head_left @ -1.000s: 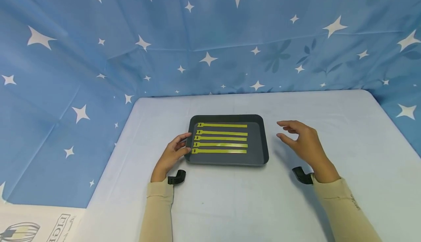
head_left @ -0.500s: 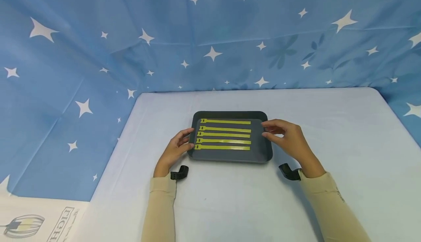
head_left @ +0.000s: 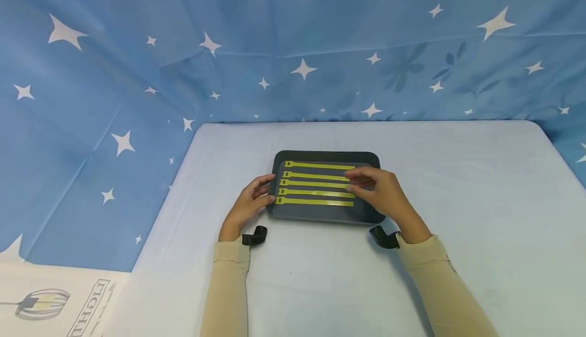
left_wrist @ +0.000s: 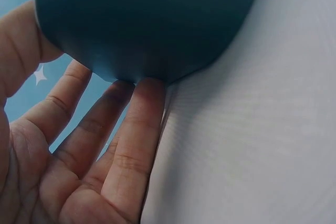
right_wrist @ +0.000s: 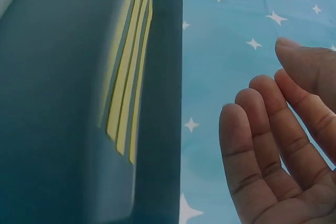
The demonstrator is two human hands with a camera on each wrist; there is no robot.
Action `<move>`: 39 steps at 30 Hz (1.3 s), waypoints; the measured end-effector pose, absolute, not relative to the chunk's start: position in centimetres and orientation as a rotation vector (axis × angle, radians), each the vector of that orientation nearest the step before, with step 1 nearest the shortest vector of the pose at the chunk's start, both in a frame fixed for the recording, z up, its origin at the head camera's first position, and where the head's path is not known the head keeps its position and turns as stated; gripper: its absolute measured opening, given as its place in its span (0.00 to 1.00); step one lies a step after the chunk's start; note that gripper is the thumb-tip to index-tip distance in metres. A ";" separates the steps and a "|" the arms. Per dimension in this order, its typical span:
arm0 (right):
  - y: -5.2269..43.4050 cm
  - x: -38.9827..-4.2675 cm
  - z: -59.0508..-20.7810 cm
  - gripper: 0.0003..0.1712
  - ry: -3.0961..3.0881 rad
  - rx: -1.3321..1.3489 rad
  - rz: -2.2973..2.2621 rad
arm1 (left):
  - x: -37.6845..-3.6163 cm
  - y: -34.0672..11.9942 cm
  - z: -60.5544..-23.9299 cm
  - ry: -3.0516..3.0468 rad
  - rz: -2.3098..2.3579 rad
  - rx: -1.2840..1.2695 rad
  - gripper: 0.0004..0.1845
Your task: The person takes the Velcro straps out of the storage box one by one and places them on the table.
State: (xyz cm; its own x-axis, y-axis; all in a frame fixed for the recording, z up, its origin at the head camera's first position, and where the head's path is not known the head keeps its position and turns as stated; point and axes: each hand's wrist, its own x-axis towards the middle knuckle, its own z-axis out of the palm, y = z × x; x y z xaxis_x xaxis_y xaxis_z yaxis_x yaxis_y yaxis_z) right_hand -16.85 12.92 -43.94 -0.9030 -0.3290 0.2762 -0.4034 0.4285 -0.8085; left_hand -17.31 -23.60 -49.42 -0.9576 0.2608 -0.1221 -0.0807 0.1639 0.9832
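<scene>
A shallow dark grey tray (head_left: 327, 216) sits on the white table in the head view. Several yellow cable straps (head_left: 316, 202), each with a slotted head at the left, lie side by side in it. At the tray's left end my left hand (head_left: 247, 205) holds the rim; the left wrist view has its fingertips (left_wrist: 149, 90) against the outer wall. Over the tray's right part hovers my right hand (head_left: 382, 192), thumb and fingers apart near the straps' plain ends. The right wrist view shows nothing between its fingers (right_wrist: 236, 135).
White cloth covers the table (head_left: 302, 281). A blue curtain (head_left: 247, 36) with white stars hangs behind it and along the left. Printed pale fabric (head_left: 59, 296) lies at the lower left. A black wrist mount (head_left: 383, 237) sits beside the right wrist, near the tray's front right corner.
My right hand has come in from the right of the tray to above the straps' right ends. The left hand stays at the tray's left rim. The whole head view has shifted slightly.
</scene>
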 end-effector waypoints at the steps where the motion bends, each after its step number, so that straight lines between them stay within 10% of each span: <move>1: 12.7 -16.9 -44.0 0.18 -2.594 0.664 1.507 | -17.3 -23.6 -49.4 2.179 1.870 0.173 0.34; 39: 6.9 -18.0 -47.3 0.06 -2.889 0.538 1.521 | -17.7 -23.7 -49.6 2.161 1.889 0.152 0.34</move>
State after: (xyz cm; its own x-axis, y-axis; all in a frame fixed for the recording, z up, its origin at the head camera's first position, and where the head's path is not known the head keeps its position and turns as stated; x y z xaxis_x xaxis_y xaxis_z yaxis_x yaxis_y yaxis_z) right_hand -18.03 6.86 -47.31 -0.9335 -0.3587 0.0026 -0.2051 0.5278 -0.8242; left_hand -17.75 -23.68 -49.57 -0.9590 0.2516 -0.1302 -0.0953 0.1462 0.9847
